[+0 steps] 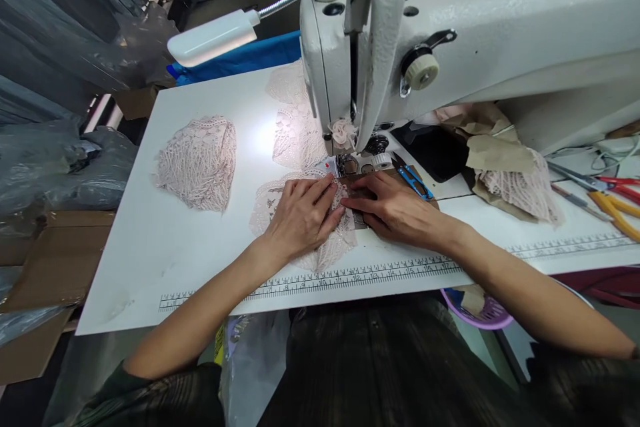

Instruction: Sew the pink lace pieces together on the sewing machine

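From here, the left hand (303, 213) lies flat on the lace (325, 255) — its grip opened out; the right hand (395, 210) is at the lace's edge — whether its grip pinches, I can't tell; the lace rests on the bench (125, 267), by the machine (465, 13).

The lace piece (323, 255) before me is pale pink with an openwork pattern; the lace pile (200, 163) shows a similar pink in wavy, branching lines. My tabletop (130, 240) is white, its ruler strip (350, 279) printed in black with graduations and numerals such as 12 and 13. Sewing machine (475, 20): off-white. Rosette (343, 134): pale pink. Snips (415, 181): blue. Tool handles (617, 215): yellow and red. Basket (495, 325): purple. My sleeve (165, 400): dark, with faint plaid lines.
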`<state>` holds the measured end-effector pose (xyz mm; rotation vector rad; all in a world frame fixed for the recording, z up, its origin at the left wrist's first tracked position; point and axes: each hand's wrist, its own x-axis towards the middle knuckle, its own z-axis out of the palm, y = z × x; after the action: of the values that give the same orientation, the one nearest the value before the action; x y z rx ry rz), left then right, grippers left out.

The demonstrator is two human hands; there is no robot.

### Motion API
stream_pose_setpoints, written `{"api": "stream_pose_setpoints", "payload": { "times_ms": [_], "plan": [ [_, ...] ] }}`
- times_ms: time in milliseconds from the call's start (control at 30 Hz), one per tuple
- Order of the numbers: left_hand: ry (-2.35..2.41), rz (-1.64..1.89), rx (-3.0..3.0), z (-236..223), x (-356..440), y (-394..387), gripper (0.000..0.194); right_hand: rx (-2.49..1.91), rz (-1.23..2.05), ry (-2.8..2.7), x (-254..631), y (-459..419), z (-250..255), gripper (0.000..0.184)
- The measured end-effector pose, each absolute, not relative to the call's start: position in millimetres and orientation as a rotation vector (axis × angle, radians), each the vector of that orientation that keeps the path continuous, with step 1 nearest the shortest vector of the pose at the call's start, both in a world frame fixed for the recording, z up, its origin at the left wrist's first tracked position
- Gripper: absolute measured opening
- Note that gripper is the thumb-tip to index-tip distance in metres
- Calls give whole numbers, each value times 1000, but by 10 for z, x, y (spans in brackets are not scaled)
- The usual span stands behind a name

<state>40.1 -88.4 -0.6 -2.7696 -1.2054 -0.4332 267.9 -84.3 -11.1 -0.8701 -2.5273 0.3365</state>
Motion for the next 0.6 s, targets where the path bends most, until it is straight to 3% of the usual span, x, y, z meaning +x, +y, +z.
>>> {"api": "stream_pose_setpoints", "payload": {
  "times_ms": [267,600],
  "plan": [
    [-1079,-284,-2845,-14,356,-699,42,-1036,202,-2548,2562,-913,-46,36],
    [-968,-372,-2951,-79,236,-502,45,-1100,191,-2482,2516,-908,-83,34]
  ]
}}
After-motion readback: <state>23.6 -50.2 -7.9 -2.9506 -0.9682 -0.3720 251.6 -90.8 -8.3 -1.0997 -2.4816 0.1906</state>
